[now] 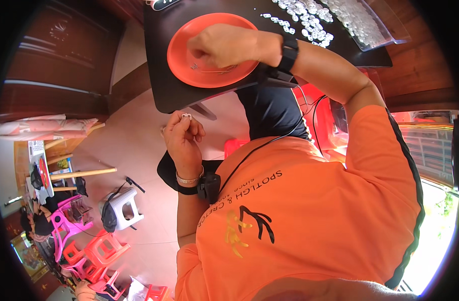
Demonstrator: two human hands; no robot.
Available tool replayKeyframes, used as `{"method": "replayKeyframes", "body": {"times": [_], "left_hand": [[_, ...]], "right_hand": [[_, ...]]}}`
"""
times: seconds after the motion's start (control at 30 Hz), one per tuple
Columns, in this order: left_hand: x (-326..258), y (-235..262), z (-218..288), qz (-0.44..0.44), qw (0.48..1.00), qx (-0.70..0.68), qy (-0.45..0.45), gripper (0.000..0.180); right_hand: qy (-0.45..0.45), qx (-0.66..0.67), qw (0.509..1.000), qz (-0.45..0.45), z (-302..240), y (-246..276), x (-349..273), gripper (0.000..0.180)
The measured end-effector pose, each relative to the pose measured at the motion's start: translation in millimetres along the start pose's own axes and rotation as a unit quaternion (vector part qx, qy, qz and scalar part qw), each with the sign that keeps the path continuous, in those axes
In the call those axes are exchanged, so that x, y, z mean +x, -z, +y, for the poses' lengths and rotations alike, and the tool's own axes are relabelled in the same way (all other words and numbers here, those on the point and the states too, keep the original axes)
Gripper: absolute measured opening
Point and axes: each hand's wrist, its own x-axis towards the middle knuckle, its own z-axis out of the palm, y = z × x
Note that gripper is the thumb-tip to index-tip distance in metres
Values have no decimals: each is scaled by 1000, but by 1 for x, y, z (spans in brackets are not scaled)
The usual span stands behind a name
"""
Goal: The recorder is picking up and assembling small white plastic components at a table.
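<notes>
Piece (187, 116), small and white, is pinched at the fingertips of the left hand (181, 143) near the desk (161, 93), likely for clear sight. The right hand (222, 45) curls over the plate (178, 67), whose rim likely corrals thin bits (194, 66); whether its grip clasps any, I cannot tell.

Plate (177, 57) on table (161, 93), at near edge toward near-left corner; thin pieces (209, 70) lie in it. Right hand (217, 45) over plate. Loose beads (309, 22) right of plate, toward far edge; filled tray (385, 27) beyond them at right end. Left hand (181, 143) off table, before near-left corner, a small piece (186, 116) at its fingertips.
</notes>
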Motion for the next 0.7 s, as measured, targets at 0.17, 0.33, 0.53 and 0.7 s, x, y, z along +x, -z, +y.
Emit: {"method": "replayKeyframes", "body": {"times": [0.17, 0.33, 0.53, 0.7], "left_hand": [[-1, 4, -2, 6, 1000, 3, -7, 17], [0, -9, 1, 12, 1000, 8, 0, 18], [2, -10, 4, 15, 1000, 25, 0, 17], [10, -18, 15, -11, 1000, 24, -3, 15]], "right_hand": [[14, 49, 990, 133, 12, 6, -9, 19], [-54, 108, 988, 97, 19, 8, -18, 17], [-117, 129, 982, 76, 10, 13, -21, 22], [-83, 107, 983, 121, 9, 9, -20, 29]]}}
